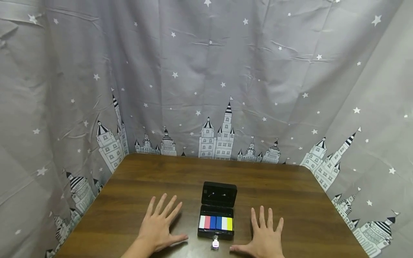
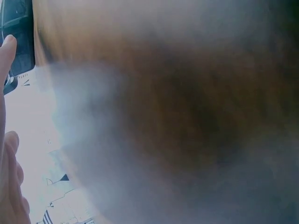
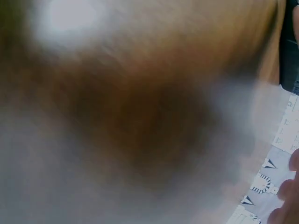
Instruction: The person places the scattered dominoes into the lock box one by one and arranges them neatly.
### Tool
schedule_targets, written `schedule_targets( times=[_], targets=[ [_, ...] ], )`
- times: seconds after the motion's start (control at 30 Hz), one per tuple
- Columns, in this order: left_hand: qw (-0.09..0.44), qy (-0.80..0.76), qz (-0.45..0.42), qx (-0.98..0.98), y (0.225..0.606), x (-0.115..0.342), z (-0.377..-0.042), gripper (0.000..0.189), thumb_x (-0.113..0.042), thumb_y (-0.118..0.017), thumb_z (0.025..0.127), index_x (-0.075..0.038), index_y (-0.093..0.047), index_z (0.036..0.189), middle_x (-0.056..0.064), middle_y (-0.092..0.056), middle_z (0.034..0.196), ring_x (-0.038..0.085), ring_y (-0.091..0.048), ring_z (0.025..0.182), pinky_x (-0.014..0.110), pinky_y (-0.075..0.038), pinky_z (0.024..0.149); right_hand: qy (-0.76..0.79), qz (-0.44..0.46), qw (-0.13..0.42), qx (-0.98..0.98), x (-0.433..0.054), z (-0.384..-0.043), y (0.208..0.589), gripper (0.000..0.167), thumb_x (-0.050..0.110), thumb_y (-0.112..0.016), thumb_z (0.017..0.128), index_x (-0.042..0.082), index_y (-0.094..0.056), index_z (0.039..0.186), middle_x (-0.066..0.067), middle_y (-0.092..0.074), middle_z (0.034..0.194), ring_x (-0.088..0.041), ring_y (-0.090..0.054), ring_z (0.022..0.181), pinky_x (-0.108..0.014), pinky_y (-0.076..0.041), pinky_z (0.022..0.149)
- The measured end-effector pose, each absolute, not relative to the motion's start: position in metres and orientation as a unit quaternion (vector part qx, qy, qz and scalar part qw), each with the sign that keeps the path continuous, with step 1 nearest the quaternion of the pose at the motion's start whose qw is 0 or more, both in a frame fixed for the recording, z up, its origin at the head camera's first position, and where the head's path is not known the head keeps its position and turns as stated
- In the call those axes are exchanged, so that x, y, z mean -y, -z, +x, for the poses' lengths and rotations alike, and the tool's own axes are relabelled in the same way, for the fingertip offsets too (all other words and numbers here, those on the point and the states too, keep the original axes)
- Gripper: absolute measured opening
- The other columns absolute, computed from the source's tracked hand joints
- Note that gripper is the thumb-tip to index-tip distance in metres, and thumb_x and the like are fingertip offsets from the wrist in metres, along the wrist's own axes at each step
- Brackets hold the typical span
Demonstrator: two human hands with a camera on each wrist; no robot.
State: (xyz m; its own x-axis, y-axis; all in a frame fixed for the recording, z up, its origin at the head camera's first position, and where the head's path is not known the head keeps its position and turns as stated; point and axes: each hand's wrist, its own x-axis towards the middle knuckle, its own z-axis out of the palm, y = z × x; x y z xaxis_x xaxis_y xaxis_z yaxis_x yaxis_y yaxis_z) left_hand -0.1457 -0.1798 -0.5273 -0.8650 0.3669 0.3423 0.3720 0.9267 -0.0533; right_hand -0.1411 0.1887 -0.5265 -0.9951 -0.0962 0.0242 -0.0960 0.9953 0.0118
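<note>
A small black case (image 1: pixel 219 233) lies on the table with its lid (image 1: pixel 219 194) raised at the back. Inside sits a row of several coloured blocks (image 1: pixel 216 223) in white, pink, blue and yellow. To the left of the case, my left hand (image 1: pixel 158 227) rests on the table, fingers spread and straight, thumb pointing at the case. On the other side, my right hand (image 1: pixel 265 238) lies likewise with spread fingers. Neither hand holds anything. Both wrist views are mostly blurred, with the dark case (image 2: pixel 18 39) at the left wrist view's edge.
A small shiny object with a bright glare (image 1: pixel 215 243) lies just in front of the case. The brown wooden table (image 1: pixel 271 182) extends back to a grey curtain (image 1: pixel 193 71) printed with stars and castles, which hangs around its far and side edges.
</note>
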Motion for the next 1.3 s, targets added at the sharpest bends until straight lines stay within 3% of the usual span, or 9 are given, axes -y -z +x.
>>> schedule_targets(
  times=[0.23,0.43,0.57,0.67,0.77,0.87,0.97,1.1,1.3],
  targets=[
    [0.161,0.004,-0.199,0.967,0.53,0.181,-0.134,0.107,-0.093,-0.044,0.074,-0.019,-0.049,0.151,0.007,-0.036,0.16,0.038,-0.015,0.15,0.061,-0.003,0.117,-0.009,0.051,-0.021,0.998,-0.186,-0.128,0.532,0.154,0.108,-0.042,0.042,0.004,-0.031,0.156,-0.028,-0.023,0.16,-0.053,-0.013,0.145,-0.08,0.004,0.102],
    [0.133,0.004,-0.205,0.97,0.532,0.18,-0.132,0.106,-0.093,-0.042,0.075,-0.021,-0.046,0.153,0.006,-0.033,0.161,0.037,-0.014,0.15,0.058,0.002,0.117,-0.026,0.051,-0.035,0.998,-0.183,-0.121,0.53,0.156,0.105,-0.05,0.041,0.001,-0.029,0.156,-0.029,-0.022,0.159,-0.053,-0.013,0.145,-0.079,0.002,0.104],
    [0.161,0.039,-0.229,0.959,0.524,0.164,-0.135,0.099,-0.087,-0.045,0.081,-0.018,-0.047,0.152,0.007,-0.034,0.161,0.035,-0.019,0.15,0.058,-0.001,0.118,-0.057,0.051,-0.057,0.995,-0.182,-0.123,0.508,0.157,0.1,-0.061,0.042,-0.002,-0.025,0.156,-0.031,-0.02,0.16,-0.053,-0.013,0.145,-0.079,-0.001,0.104],
    [0.19,0.104,-0.279,0.936,0.509,0.143,-0.138,0.077,-0.065,-0.062,0.089,-0.012,-0.055,0.145,0.009,-0.049,0.15,0.029,-0.04,0.141,0.053,-0.021,0.116,-0.093,0.064,-0.078,0.991,-0.173,-0.127,0.48,0.138,0.084,-0.076,0.052,-0.004,-0.038,0.151,-0.031,-0.036,0.152,-0.052,-0.03,0.139,-0.076,-0.016,0.105],
    [0.174,0.148,-0.337,0.913,0.494,0.118,-0.143,0.047,-0.035,-0.076,0.087,-0.009,-0.069,0.126,0.005,-0.068,0.123,0.022,-0.063,0.115,0.044,-0.046,0.1,-0.114,0.116,-0.04,0.986,-0.156,-0.131,0.461,0.083,0.056,-0.088,0.066,-0.001,-0.067,0.123,-0.021,-0.066,0.121,-0.042,-0.061,0.114,-0.062,-0.045,0.093],
    [0.115,0.12,-0.358,0.919,0.486,0.095,-0.154,0.023,-0.025,-0.083,0.08,-0.014,-0.076,0.099,-0.004,-0.072,0.091,0.015,-0.066,0.087,0.038,-0.051,0.08,-0.115,0.183,0.01,0.976,-0.132,-0.14,0.46,0.039,0.035,-0.089,0.074,0.008,-0.077,0.098,-0.006,-0.074,0.095,-0.028,-0.067,0.089,-0.047,-0.052,0.076],
    [0.059,0.063,-0.345,0.935,0.484,0.083,-0.166,0.021,-0.03,-0.089,0.072,-0.02,-0.076,0.085,-0.008,-0.068,0.076,0.013,-0.064,0.078,0.038,-0.048,0.075,-0.112,0.221,0.008,0.969,-0.108,-0.148,0.47,0.036,0.033,-0.089,0.075,0.013,-0.079,0.104,-0.001,-0.074,0.099,-0.024,-0.063,0.092,-0.043,-0.045,0.079],
    [0.015,0.044,-0.322,0.945,0.488,0.085,-0.169,0.03,-0.039,-0.093,0.066,-0.025,-0.079,0.088,-0.011,-0.065,0.069,0.013,-0.062,0.073,0.04,-0.046,0.076,-0.113,0.237,-0.007,0.965,-0.092,-0.149,0.486,0.045,0.033,-0.091,0.07,0.016,-0.078,0.11,0.002,-0.073,0.105,-0.02,-0.057,0.094,-0.042,-0.035,0.077],
    [0.02,0.102,-0.344,0.933,0.49,0.097,-0.164,0.024,-0.039,-0.092,0.069,-0.025,-0.075,0.08,-0.019,-0.046,0.057,0.005,-0.049,0.062,0.038,-0.037,0.075,-0.089,0.277,0.027,0.956,-0.096,-0.145,0.49,0.04,0.038,-0.087,0.077,0.016,-0.077,0.109,0.002,-0.07,0.105,-0.018,-0.057,0.096,-0.044,-0.033,0.081]
  ],
)
